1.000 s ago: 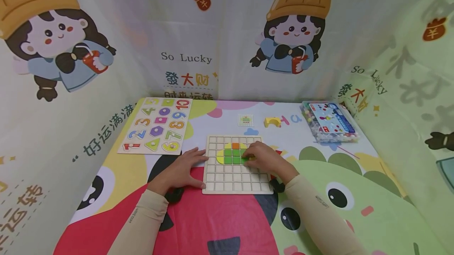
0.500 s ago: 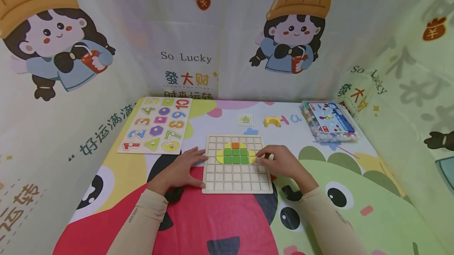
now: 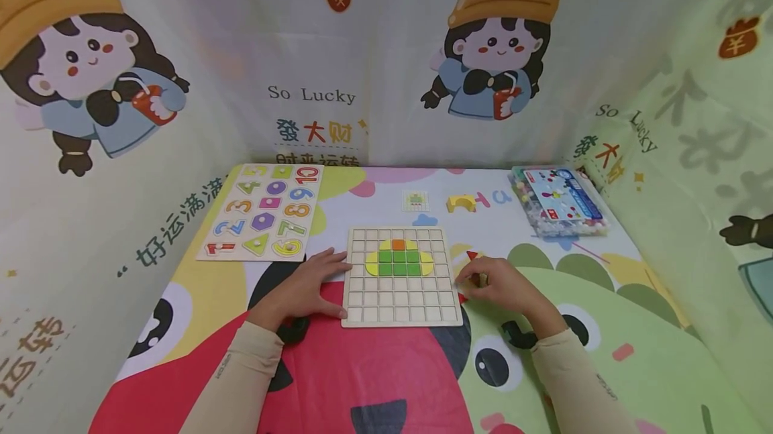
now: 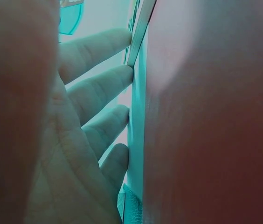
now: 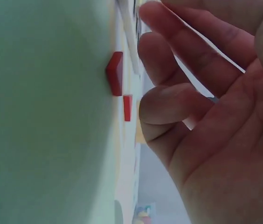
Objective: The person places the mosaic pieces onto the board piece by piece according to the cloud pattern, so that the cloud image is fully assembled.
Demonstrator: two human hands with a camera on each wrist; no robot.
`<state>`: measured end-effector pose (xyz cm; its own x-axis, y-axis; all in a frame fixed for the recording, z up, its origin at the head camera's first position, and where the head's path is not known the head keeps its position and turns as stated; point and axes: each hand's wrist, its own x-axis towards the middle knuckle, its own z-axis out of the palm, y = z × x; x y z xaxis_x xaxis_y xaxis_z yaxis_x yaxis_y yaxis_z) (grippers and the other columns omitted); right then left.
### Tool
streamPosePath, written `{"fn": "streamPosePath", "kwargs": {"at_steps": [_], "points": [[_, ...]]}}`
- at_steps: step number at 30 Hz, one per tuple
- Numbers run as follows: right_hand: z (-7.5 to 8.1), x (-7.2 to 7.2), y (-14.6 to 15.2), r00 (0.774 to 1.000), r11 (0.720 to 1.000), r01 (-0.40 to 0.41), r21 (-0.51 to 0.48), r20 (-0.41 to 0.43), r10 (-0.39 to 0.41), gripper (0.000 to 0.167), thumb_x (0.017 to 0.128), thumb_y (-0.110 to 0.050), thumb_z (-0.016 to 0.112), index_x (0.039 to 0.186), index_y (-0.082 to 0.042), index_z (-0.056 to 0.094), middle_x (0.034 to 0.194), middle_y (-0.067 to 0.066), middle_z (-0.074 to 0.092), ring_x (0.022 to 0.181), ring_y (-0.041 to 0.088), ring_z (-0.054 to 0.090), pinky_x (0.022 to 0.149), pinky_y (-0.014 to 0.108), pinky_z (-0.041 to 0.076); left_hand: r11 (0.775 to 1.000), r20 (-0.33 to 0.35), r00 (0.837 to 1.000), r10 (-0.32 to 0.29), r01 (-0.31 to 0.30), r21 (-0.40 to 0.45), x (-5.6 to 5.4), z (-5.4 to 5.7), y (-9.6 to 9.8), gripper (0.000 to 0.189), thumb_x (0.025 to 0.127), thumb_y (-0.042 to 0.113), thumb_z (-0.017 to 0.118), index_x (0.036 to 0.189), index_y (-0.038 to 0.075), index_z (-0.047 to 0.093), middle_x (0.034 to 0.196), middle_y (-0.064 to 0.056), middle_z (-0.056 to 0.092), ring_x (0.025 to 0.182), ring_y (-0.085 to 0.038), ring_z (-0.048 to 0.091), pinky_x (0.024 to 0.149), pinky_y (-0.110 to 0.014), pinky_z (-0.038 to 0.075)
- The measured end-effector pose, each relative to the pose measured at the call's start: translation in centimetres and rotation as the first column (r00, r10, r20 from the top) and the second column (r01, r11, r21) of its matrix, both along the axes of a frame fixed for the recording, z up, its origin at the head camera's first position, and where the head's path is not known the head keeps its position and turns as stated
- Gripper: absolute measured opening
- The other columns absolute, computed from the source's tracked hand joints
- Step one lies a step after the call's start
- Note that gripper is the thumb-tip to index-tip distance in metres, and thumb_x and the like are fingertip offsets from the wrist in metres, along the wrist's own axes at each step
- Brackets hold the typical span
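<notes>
A wooden grid board [image 3: 392,300] lies in front of me, bearing green squares [image 3: 400,267], an orange square [image 3: 398,245] and yellow rounded pieces [image 3: 372,263] set in its cells. My left hand [image 3: 308,286] rests spread along the board's left side, fingertips touching its edge [image 4: 141,35] in the left wrist view. Just off the right edge is my right hand [image 3: 498,283], its fingers loosely bent, with no piece visible in it. Beside it lie red pieces [image 3: 472,255]; the right wrist view shows a red block [image 5: 115,73] and another red piece [image 5: 128,108] below the fingers.
A number-and-shape puzzle board [image 3: 260,212] lies at the back left. Behind the grid are a small pattern card [image 3: 416,201] and a yellow arch block [image 3: 461,203] near loose letters [image 3: 482,199]. At the back right sits a clear box [image 3: 558,202] of beads.
My right hand has drawn back from the grid to the right, toward the red pieces. A yellow piece now shows at the right end of the green rows. The left hand stays put.
</notes>
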<state>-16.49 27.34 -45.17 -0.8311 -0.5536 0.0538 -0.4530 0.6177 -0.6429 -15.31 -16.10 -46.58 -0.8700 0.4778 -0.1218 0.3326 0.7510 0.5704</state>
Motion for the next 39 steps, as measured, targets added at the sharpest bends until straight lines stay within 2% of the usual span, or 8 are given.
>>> {"fn": "streamPosePath", "kwargs": {"at_steps": [6, 10, 18, 27, 39], "points": [[-0.3, -0.2, -0.1, 0.998, 0.996, -0.063, 0.057, -0.001, 0.063, 0.016, 0.086, -0.015, 0.088, 0.100, -0.019, 0.081, 0.101, -0.006, 0.074, 0.088, 0.008, 0.059, 0.082, 0.028, 0.054, 1.000, -0.009, 1.000, -0.006, 0.006, 0.013, 0.1, -0.3, -0.2, 0.100, 0.072, 0.051, 0.094, 0.157, 0.022, 0.052, 0.171, -0.003, 0.037, 0.163, -0.035, 0.021, 0.116, -0.062, 0.048], [-0.3, -0.2, -0.3, 0.999, 0.997, -0.053, 0.056, -0.001, 0.053, 0.015, 0.086, -0.017, 0.089, 0.098, -0.019, 0.081, 0.098, -0.007, 0.073, 0.087, 0.007, 0.057, 0.080, 0.027, 0.053, 1.000, -0.012, 1.000, -0.007, 0.007, 0.018, 0.0, -0.2, -0.2, 0.100, 0.071, 0.050, 0.094, 0.157, 0.022, 0.052, 0.172, -0.003, 0.037, 0.163, -0.035, 0.021, 0.116, -0.063, 0.046], [-0.3, -0.3, -0.5, 0.999, 0.998, -0.024, 0.052, -0.023, 0.025, 0.016, 0.087, -0.009, 0.086, 0.101, -0.014, 0.080, 0.097, -0.006, 0.076, 0.088, 0.007, 0.062, 0.079, 0.027, 0.056, 1.000, -0.011, 1.000, -0.010, 0.010, 0.010, -0.2, 0.0, -0.1, 0.101, 0.071, 0.051, 0.094, 0.158, 0.022, 0.051, 0.172, -0.003, 0.036, 0.163, -0.036, 0.020, 0.119, -0.065, 0.043], [-0.5, -0.1, -0.8, 0.998, 0.998, -0.010, 0.060, -0.062, 0.014, 0.017, 0.087, -0.010, 0.087, 0.100, -0.017, 0.079, 0.096, -0.008, 0.073, 0.086, 0.006, 0.059, 0.078, 0.026, 0.054, 1.000, -0.004, 1.000, -0.004, 0.004, -0.003, -0.3, 0.2, 0.0, 0.100, 0.071, 0.048, 0.095, 0.158, 0.023, 0.051, 0.172, -0.003, 0.036, 0.163, -0.035, 0.020, 0.116, -0.063, 0.047], [-0.6, 0.1, -1.0, 0.999, 0.997, 0.026, 0.072, -0.039, -0.023, 0.015, 0.088, -0.009, 0.085, 0.099, -0.015, 0.077, 0.094, -0.007, 0.072, 0.085, 0.010, 0.061, 0.078, 0.028, 0.055, 1.000, 0.001, 1.000, -0.010, 0.010, 0.003, -0.3, 0.0, 0.0, 0.100, 0.072, 0.049, 0.095, 0.158, 0.023, 0.051, 0.172, -0.003, 0.037, 0.163, -0.035, 0.020, 0.116, -0.063, 0.046]]}}
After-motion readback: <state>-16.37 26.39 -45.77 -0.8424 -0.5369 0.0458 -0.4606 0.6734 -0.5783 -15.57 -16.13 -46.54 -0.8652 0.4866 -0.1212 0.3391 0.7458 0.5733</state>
